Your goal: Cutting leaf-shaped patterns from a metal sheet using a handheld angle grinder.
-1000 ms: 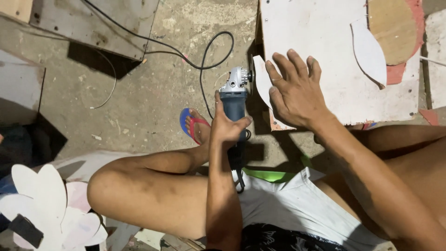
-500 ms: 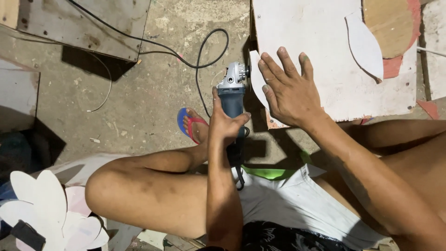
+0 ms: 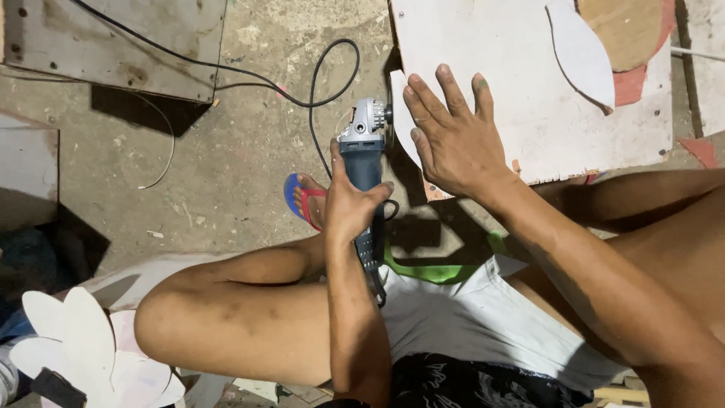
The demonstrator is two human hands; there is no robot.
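Head cam looking straight down here. Left hand (image 3: 349,202) is wrapped tight around the blue body of an angle grinder (image 3: 364,162), thumb up along the left side of the casing and fingers curled over the right. The grinder's grey metal head sticks out just past the fingertips, pointing away from the person, and its front end sits right at the edge of a white painted board (image 3: 521,91). Can't really make out the disc itself, it's edge-on and in shadow.

Right hand (image 3: 451,136) is just to the right of the grinder, flat and spread wide, palm down on that white board, fingers fanned out and pressing on the near left corner of it. Nothing gripped in it. Further out from that hand's fingertips there's a leaf-shaped cutout (image 3: 581,49) lying on the board, with bare brown wood showing beside it.

Black power cord (image 3: 317,83) loops across the concrete floor beyond the left hand. Right next to the left wrist is a foot in a blue and red flip-flop (image 3: 300,198). Way off to the lower left, well apart from both hands, some white petal-shaped cutouts (image 3: 75,340) are stacked up.
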